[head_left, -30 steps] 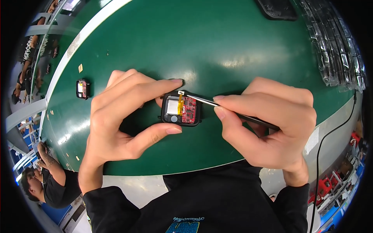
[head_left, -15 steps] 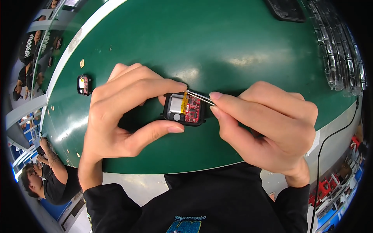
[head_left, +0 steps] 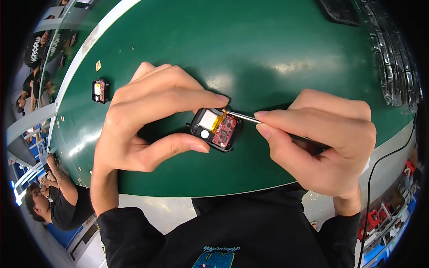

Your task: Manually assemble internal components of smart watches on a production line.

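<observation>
A small open black device casing (head_left: 195, 127) is steadied between the thumb and forefinger of my left hand (head_left: 138, 118). Inside it lie a silver battery (head_left: 208, 119), a red circuit board (head_left: 227, 129), a strip of yellow tape (head_left: 219, 122) between them, and a white disc (head_left: 204, 134). My right hand (head_left: 328, 143) pinches a pair of slim metal tweezers (head_left: 242, 116). Their tips reach the casing's upper edge by my left fingertip, at the top of the yellow strip. Whether they grip anything there is too small to tell.
Another open casing with a red board (head_left: 99, 90) rests on the green table (head_left: 178, 40) at the left. Clear plastic trays (head_left: 389, 62) are piled at the right, near a black tray (head_left: 339, 11). A black cable (head_left: 371, 178) hangs beyond the edge; a person (head_left: 62, 201) sits lower left.
The casing has turned clockwise and shifted slightly right with my left hand. My right hand has moved a little right, and the tweezers lie at a flatter angle with their tips still at the casing's upper edge.
</observation>
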`<state>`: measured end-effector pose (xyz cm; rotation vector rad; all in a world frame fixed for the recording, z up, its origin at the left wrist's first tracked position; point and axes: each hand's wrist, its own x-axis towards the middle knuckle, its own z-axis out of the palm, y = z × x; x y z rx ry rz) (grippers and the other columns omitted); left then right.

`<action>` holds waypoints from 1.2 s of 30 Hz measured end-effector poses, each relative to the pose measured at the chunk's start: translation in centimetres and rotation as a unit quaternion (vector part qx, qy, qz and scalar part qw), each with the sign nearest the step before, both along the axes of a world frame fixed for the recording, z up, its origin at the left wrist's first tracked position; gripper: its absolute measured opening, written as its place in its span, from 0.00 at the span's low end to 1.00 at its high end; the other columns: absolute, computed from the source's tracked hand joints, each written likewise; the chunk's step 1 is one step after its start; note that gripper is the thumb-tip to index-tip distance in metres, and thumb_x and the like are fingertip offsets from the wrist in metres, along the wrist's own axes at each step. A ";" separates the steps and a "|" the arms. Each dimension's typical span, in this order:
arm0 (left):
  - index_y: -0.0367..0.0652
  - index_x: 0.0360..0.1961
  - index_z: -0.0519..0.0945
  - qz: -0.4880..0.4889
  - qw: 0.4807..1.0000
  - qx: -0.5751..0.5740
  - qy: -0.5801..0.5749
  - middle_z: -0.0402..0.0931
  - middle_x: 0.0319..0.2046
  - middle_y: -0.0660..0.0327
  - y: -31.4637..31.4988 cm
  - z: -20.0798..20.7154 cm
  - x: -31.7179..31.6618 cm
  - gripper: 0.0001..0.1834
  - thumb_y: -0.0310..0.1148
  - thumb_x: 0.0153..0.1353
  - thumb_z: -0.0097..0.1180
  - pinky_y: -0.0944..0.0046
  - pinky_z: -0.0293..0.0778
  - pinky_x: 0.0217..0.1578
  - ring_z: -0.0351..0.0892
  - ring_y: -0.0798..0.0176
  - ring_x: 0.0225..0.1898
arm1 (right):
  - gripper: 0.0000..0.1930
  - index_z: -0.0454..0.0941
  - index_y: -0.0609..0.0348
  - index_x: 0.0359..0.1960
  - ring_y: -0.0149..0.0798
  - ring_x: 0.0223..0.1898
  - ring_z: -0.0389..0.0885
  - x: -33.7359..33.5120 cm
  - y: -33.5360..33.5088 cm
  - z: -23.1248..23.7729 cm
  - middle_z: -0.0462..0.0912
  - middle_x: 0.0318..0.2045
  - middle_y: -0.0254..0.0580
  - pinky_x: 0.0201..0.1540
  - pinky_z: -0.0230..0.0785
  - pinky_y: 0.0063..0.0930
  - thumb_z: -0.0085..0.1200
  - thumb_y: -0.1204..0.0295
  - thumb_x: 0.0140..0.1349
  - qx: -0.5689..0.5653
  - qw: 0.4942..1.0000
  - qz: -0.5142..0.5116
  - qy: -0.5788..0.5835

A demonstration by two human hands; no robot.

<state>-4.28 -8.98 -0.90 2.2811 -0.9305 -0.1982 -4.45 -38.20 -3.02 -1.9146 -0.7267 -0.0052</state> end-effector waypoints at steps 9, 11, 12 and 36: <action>0.33 0.48 0.92 0.006 1.000 0.000 0.001 0.88 0.38 0.55 0.2 -0.2 -0.1 0.37 0.61 0.55 0.75 0.59 0.63 0.41 0.80 0.58 0.35 | 0.12 0.94 0.67 0.37 0.22 0.15 0.70 -0.2 0.7 -0.5 0.81 0.18 0.34 0.18 0.54 0.20 0.71 0.89 0.50 0.015 1.000 0.001 0.000; 0.34 0.47 0.92 0.006 1.000 0.000 -0.001 0.89 0.38 0.55 0.0 -0.3 0.0 0.36 0.60 0.56 0.75 0.58 0.63 0.41 0.80 0.58 0.34 | 0.12 0.94 0.67 0.37 0.22 0.15 0.70 -0.3 0.5 -0.6 0.81 0.18 0.34 0.18 0.54 0.20 0.71 0.89 0.50 0.016 1.000 -0.005 -0.006; 0.35 0.46 0.91 -0.002 1.000 -0.007 -0.010 0.89 0.38 0.55 0.1 -0.3 0.0 0.34 0.59 0.57 0.75 0.58 0.63 0.40 0.80 0.58 0.34 | 0.12 0.94 0.66 0.37 0.22 0.15 0.70 -0.3 0.5 -0.6 0.81 0.18 0.34 0.18 0.55 0.20 0.71 0.88 0.50 0.014 1.000 -0.004 -0.012; 0.37 0.50 0.90 0.006 0.998 0.019 -0.066 0.87 0.36 0.57 -2.2 1.1 0.3 0.33 0.42 0.44 0.87 0.56 0.67 0.37 0.80 0.55 0.32 | 0.07 0.93 0.65 0.38 0.22 0.15 0.70 -0.1 -3.7 1.1 0.81 0.20 0.35 0.18 0.57 0.23 0.72 0.84 0.57 0.062 0.993 -0.100 0.018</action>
